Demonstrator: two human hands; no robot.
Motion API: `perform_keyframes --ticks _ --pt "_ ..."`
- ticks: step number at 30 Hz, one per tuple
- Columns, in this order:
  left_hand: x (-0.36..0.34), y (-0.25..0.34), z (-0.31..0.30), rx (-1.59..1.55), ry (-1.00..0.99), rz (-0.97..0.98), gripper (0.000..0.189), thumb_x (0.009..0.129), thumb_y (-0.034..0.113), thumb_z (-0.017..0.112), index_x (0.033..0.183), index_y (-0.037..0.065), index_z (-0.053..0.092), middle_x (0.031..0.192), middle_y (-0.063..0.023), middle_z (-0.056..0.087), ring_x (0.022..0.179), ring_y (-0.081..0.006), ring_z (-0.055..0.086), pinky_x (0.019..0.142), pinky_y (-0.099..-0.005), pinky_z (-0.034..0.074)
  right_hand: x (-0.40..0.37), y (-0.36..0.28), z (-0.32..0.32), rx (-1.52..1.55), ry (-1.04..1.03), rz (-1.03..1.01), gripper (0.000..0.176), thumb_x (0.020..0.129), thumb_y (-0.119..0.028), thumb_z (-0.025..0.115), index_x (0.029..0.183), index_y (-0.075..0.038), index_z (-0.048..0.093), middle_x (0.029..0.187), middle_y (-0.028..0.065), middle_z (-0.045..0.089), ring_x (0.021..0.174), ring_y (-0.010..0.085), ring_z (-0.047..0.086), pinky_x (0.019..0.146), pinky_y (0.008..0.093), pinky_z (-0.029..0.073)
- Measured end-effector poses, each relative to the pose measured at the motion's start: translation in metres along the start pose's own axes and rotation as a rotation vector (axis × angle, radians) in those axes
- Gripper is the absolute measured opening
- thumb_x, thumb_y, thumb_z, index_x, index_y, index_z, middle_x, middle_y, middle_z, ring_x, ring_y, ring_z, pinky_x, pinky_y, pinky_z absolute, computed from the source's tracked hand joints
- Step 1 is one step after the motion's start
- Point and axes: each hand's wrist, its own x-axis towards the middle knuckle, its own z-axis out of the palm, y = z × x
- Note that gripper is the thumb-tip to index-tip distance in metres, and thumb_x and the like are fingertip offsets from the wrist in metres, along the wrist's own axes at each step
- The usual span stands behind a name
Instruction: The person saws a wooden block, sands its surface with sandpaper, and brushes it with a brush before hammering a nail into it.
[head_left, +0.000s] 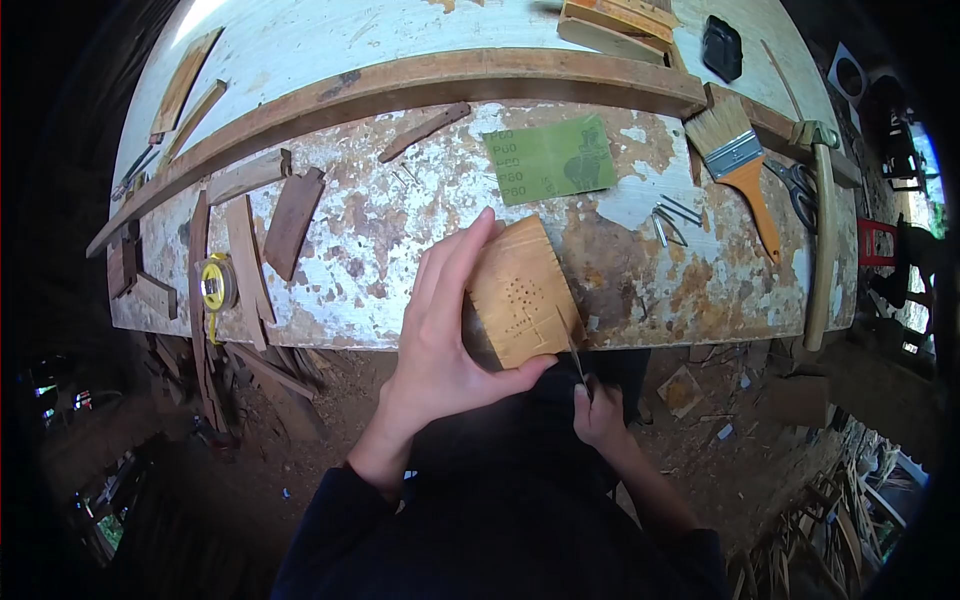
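My left hand is wrapped round a golden-brown, block-like piece, thumb along its lower edge and fingers on its far left side. Small dark holes and scratched lines mark its upper face, and its edges look notched. In my right hand, closed at the front edge of the bench, is a thin pointed blade. Its tip overlaps the right side of the piece in this view, and its handle is hidden in my fist. Just beyond the piece lies a green sheet of sandpaper printed P60.
The worn, paint-flaked bench carries a long wooden beam. To the right lie a paintbrush, scissors, several nails and a hammer. Wood strips and a yellow tape measure are on the left.
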Motion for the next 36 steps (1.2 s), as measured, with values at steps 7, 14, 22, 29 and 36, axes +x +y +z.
perform_keyframes --ticks 7,14,22,29,36 --pt "0.000 0.001 0.001 0.003 0.019 -0.001 0.130 0.068 0.031 0.105 0.171 -0.004 0.035 0.157 -0.0254 0.056 0.145 -0.0381 0.058 0.124 -0.0498 0.044 0.004 -0.004 -0.006 0.051 -0.075 0.095 0.025 0.103 -0.009 0.067 0.119 0.010 0.069 0.087 0.0254 0.073 0.077 0.0472 0.074 0.074 0.0542 0.058" --pt "0.001 0.004 0.001 0.000 0.012 -0.015 0.132 0.066 0.032 0.105 0.172 -0.004 0.035 0.153 -0.0252 0.058 0.143 -0.0386 0.059 0.121 -0.0495 0.046 0.012 -0.010 -0.001 -0.108 0.078 -0.049 0.013 0.098 -0.007 0.070 0.102 0.004 0.066 0.076 0.0192 0.068 0.064 0.0418 0.073 0.059 0.0482 0.057" --pt "0.002 0.004 0.002 -0.018 0.042 0.010 0.127 0.060 0.022 0.105 0.169 -0.001 0.042 0.150 -0.0237 0.061 0.136 -0.0430 0.061 0.116 -0.0513 0.050 0.016 -0.013 -0.020 -0.267 0.125 0.040 0.015 0.102 -0.007 0.065 0.112 0.003 0.067 0.081 0.0198 0.070 0.074 0.0439 0.074 0.066 0.0511 0.057" --pt "0.000 0.004 0.004 -0.020 0.055 0.005 0.124 0.062 0.025 0.104 0.168 -0.001 0.045 0.149 -0.0229 0.061 0.137 -0.0420 0.062 0.116 -0.0503 0.051 0.007 -0.025 -0.024 -0.154 0.283 0.084 0.022 0.105 -0.005 0.060 0.122 0.005 0.068 0.097 0.0260 0.078 0.088 0.0489 0.077 0.075 0.0535 0.060" --pt "0.000 0.004 0.004 0.001 0.055 0.009 0.120 0.064 0.028 0.103 0.166 -0.001 0.047 0.151 -0.0234 0.060 0.137 -0.0419 0.062 0.115 -0.0497 0.052 -0.001 -0.038 -0.025 -0.064 0.212 0.171 0.018 0.107 -0.004 0.060 0.119 0.004 0.070 0.099 0.0249 0.078 0.091 0.0465 0.078 0.075 0.0501 0.061"
